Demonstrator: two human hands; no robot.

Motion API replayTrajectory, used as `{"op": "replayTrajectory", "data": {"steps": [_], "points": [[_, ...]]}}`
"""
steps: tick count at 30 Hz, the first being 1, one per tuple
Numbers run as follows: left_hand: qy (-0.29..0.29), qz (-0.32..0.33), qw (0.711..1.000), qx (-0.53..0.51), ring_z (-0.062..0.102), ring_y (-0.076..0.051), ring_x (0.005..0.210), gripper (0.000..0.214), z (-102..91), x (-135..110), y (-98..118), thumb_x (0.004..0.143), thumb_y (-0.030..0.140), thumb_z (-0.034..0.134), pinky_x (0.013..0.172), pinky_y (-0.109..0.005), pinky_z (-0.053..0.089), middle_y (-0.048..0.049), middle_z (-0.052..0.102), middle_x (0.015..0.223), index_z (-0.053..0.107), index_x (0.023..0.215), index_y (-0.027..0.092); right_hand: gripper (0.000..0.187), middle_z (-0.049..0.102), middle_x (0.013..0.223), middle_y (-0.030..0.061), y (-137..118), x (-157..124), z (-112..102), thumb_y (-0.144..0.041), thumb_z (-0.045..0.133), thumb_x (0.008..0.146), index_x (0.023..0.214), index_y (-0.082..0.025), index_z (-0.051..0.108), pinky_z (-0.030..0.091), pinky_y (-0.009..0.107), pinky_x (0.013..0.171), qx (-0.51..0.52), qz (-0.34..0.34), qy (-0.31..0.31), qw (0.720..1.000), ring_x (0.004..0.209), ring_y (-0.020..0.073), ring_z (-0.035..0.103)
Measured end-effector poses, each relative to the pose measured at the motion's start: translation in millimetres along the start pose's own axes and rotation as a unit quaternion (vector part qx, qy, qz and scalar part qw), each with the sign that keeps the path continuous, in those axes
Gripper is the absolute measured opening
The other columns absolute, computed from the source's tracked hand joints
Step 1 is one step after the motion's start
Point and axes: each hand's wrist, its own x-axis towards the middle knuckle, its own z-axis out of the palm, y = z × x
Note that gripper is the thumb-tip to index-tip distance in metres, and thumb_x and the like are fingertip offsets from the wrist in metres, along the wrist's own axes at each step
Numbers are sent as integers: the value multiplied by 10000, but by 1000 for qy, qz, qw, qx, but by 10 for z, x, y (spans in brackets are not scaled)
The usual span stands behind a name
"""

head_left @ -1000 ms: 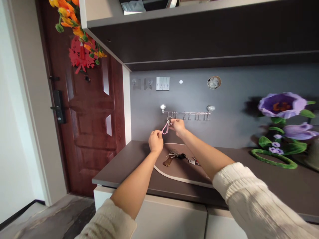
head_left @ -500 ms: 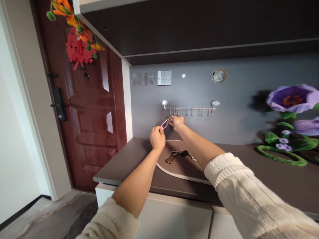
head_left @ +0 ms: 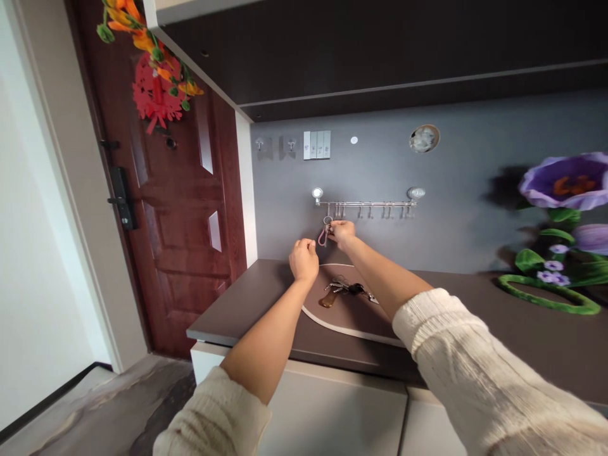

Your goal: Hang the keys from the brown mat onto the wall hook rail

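Note:
My right hand pinches a key ring with a pink strap and keys hanging from it. The ring's top is just under the leftmost hook of a metal hook rail on the wall. Whether the hook passes through the ring is too small to tell. Lower and to the left, my left hand is closed, a little apart from the strap, with nothing visible in it. Below both hands, a bunch of keys with a brown fob lies on a brown mat.
The mat rests on a dark countertop. A shelf overhangs it. Purple artificial flowers stand at the right. On the wall are switches and small hooks. A red-brown door is at the left.
My left hand has let go of the pink strap, which now hangs down beside my right hand. My right hand still holds the key ring near the hook. The view has shifted slightly.

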Motion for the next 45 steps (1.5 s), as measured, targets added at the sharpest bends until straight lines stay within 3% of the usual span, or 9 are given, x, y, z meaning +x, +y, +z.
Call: {"op": "replayTrajectory", "data": {"steps": [9, 13, 18, 22, 26, 30, 34, 45], "points": [[-63, 44, 997, -3, 535, -167, 840, 206, -11, -13, -34, 823, 269, 418, 752, -267, 371, -61, 611, 866, 607, 822, 188, 144, 558, 730, 2, -175, -275, -245, -47, 493, 709, 768, -174, 460, 498, 225, 601, -28, -5, -31, 999, 581, 56, 527], [-118, 67, 989, -51, 536, -152, 795, 188, 23, -13, -71, 802, 263, 452, 731, -262, 389, -55, 620, 855, 615, 823, 171, 124, 599, 833, 37, -205, -460, -469, -73, 488, 731, 805, -172, 479, 498, 250, 658, -37, -6, -95, 995, 634, 69, 560], [-207, 88, 969, -102, 532, -125, 708, 136, 66, -47, -98, 750, 216, 506, 694, -248, 401, -30, 623, 791, 623, 792, 158, 76, 627, 788, 60, -89, -702, -813, -107, 499, 755, 809, -140, 540, 474, 243, 660, -100, -58, -165, 979, 638, 85, 575], [-278, 110, 949, -104, 517, -116, 654, 145, 59, -84, -87, 727, 220, 521, 649, -243, 393, -17, 614, 732, 635, 790, 154, 93, 641, 741, 52, 83, -797, -1096, -173, 532, 745, 806, -130, 587, 450, 233, 654, -240, -152, -178, 942, 646, 103, 567], [-348, 112, 925, -104, 498, -107, 612, 174, 24, -77, -94, 709, 260, 539, 626, -241, 386, -10, 611, 697, 640, 792, 145, 122, 662, 766, 34, 184, -849, -1283, -211, 540, 737, 796, -157, 632, 431, 239, 690, -402, -221, -173, 872, 689, 123, 577], [-418, 125, 893, -111, 508, -106, 630, 206, -20, -45, -134, 687, 308, 560, 639, -237, 385, -8, 621, 710, 642, 780, 144, 162, 674, 821, 38, 189, -892, -1314, -203, 518, 757, 846, -174, 651, 421, 229, 713, -488, -264, -180, 812, 742, 135, 592], [-455, 131, 877, -77, 513, -109, 633, 224, -41, -43, -154, 666, 313, 578, 623, -234, 378, -14, 630, 716, 650, 788, 140, 199, 678, 872, 45, 193, -911, -1291, -188, 494, 773, 894, -176, 652, 419, 222, 716, -523, -276, -189, 784, 770, 142, 601], [-448, 171, 878, 2, 512, -119, 618, 212, -27, -87, -139, 704, 300, 519, 599, -236, 353, -16, 636, 682, 664, 729, 148, 196, 674, 876, 54, 263, -857, -1276, -203, 500, 776, 892, -191, 657, 414, 247, 718, -506, -278, -181, 796, 767, 164, 596]]}}
